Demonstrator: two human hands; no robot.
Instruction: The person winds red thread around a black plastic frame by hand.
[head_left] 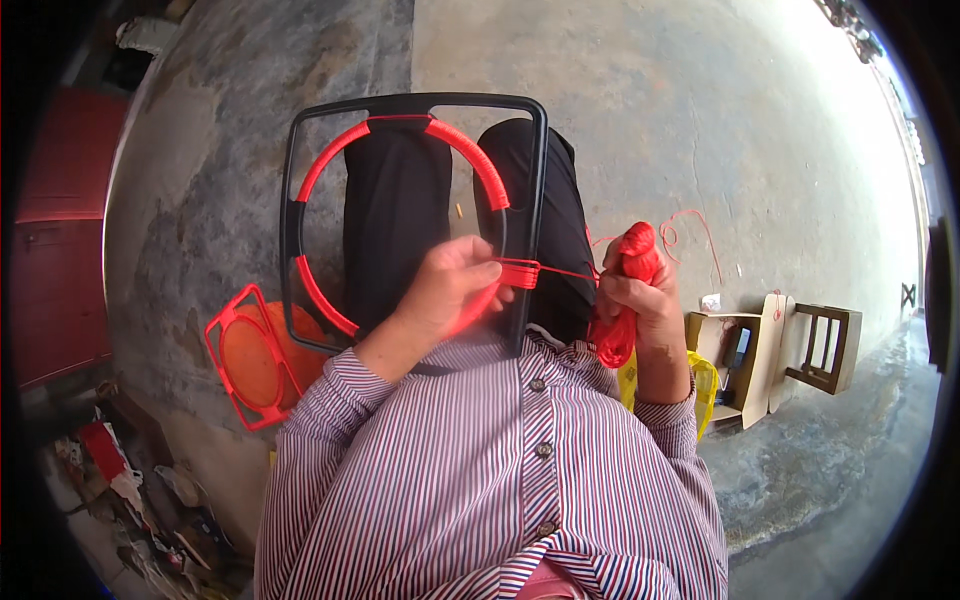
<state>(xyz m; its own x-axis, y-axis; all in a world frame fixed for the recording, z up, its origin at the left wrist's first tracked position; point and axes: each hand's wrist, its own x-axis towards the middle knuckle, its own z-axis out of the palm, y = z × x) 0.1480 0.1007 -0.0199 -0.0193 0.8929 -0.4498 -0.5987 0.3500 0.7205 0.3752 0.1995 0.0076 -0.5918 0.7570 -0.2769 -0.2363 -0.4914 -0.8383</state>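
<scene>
Red cord [568,271] wraps a ring [470,150] inside a black, round-cornered frame [540,170] over the lap. We note: left hand [452,283] gripping the ring, partly hiding it; right hand [642,302] clenching a glossy bundle [617,340]; cardboard box [772,352] rightward.

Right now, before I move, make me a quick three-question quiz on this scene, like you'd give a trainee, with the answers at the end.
1. Short answer: which hand holds the bundle of glossy red cord?
2. True or false: red wrapping covers the whole black round ring without a gap.
3. Multiple choice: what colour is the squarish frame with a ring inside that sits to the left of the striped left shirt sleeve? A) blue B) red C) white

Key
1. The right hand.
2. False: bare black shows on the black round ring just above the left hand.
3. B.
</scene>
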